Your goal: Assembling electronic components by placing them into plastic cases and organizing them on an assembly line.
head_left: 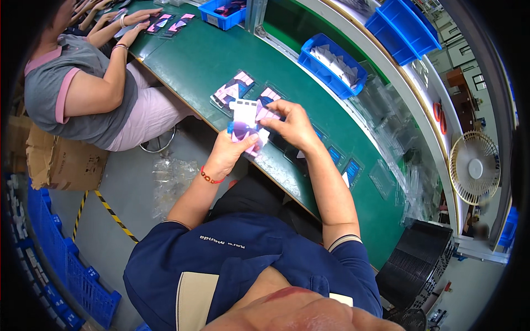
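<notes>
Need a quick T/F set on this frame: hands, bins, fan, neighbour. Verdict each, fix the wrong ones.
1. The left hand holds a white-and-purple piece. True.
2. The right hand hangs down by the person's side. False: it is raised, with its fingers at the piece.
3. The red bracelet is on the right wrist. False: it is on the left wrist.
4. The bin of white pieces is blue. True.
5. The fan is at the left of the picture. False: it is at the right.
6. A co-worker sits at the left of the picture. True.
</notes>
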{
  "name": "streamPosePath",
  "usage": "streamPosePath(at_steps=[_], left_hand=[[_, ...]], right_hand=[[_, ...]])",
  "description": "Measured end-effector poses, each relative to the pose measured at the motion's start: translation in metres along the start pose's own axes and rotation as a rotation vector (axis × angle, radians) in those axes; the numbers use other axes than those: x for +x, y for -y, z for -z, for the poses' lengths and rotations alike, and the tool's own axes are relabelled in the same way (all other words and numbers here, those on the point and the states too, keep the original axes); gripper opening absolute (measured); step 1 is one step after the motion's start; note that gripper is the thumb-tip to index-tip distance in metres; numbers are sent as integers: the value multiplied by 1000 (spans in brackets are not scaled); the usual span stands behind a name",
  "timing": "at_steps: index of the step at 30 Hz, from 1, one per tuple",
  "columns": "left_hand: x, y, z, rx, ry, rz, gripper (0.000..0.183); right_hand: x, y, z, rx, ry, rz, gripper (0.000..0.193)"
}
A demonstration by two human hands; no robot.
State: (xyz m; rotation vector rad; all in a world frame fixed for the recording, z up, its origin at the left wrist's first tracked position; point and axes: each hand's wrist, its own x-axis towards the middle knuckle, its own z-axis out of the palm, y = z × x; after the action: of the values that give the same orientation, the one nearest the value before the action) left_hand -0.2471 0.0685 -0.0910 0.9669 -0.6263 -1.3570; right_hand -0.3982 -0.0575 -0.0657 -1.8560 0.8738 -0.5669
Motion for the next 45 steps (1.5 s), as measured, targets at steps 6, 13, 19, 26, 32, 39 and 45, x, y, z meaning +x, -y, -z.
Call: streamPosePath(at_steps=[6,13,19,26,32,39,45], left_hand=[[-6,-6,17,-156,14,107,34],[-12,-5,-3,11,-15,140,24],[-10,12,-32,92,123,131,18],[-7,23,-38,34,126,205,18],[-7,20,-36,-98,135,195,25],[-13,32,-63,91,205,191,19],[-10,39,-71,84,217,147,18]], right_hand=[[-3,-25,41,-362,-197,-111,31],[-29,-10,32,-898,-509,173,54],[-67,13,12,-234,-263,118,50],[-86,-18,54,-107,-374,-195,51],[-99,-24,46,-785,-517,-7,54],[-127,6,41,-479,-476,0,44],[-160,-7,33,-840,-565,57,19]])
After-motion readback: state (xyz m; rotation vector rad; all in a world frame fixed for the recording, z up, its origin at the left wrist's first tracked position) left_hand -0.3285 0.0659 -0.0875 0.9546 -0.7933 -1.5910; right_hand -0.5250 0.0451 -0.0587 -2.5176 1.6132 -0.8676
